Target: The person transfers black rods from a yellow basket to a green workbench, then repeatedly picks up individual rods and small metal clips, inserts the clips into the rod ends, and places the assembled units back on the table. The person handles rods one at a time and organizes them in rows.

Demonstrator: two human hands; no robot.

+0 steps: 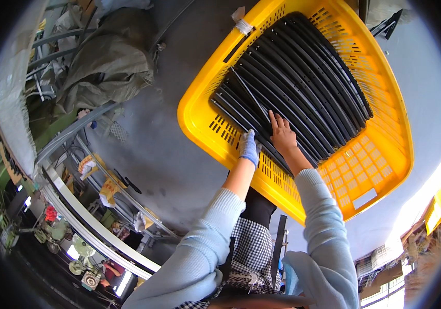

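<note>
A person's bare right hand (284, 136) reaches over black curved strips (303, 77), fingers slightly spread, the index touching the lower end of a slanting strip (250, 92); whether the thumb pinches it is hidden. Just left of those fingers, the gloved left hand (250, 148) rests at the row's near edge, fingers close together, its grip unclear. Moving the slanting strip well probably calls for light, steady control, so its end doesn't snag its neighbours. Around both hands' fingers runs a yellow slotted basket (191, 110); far left lies a crumpled olive tarpaulin (109, 62).
</note>
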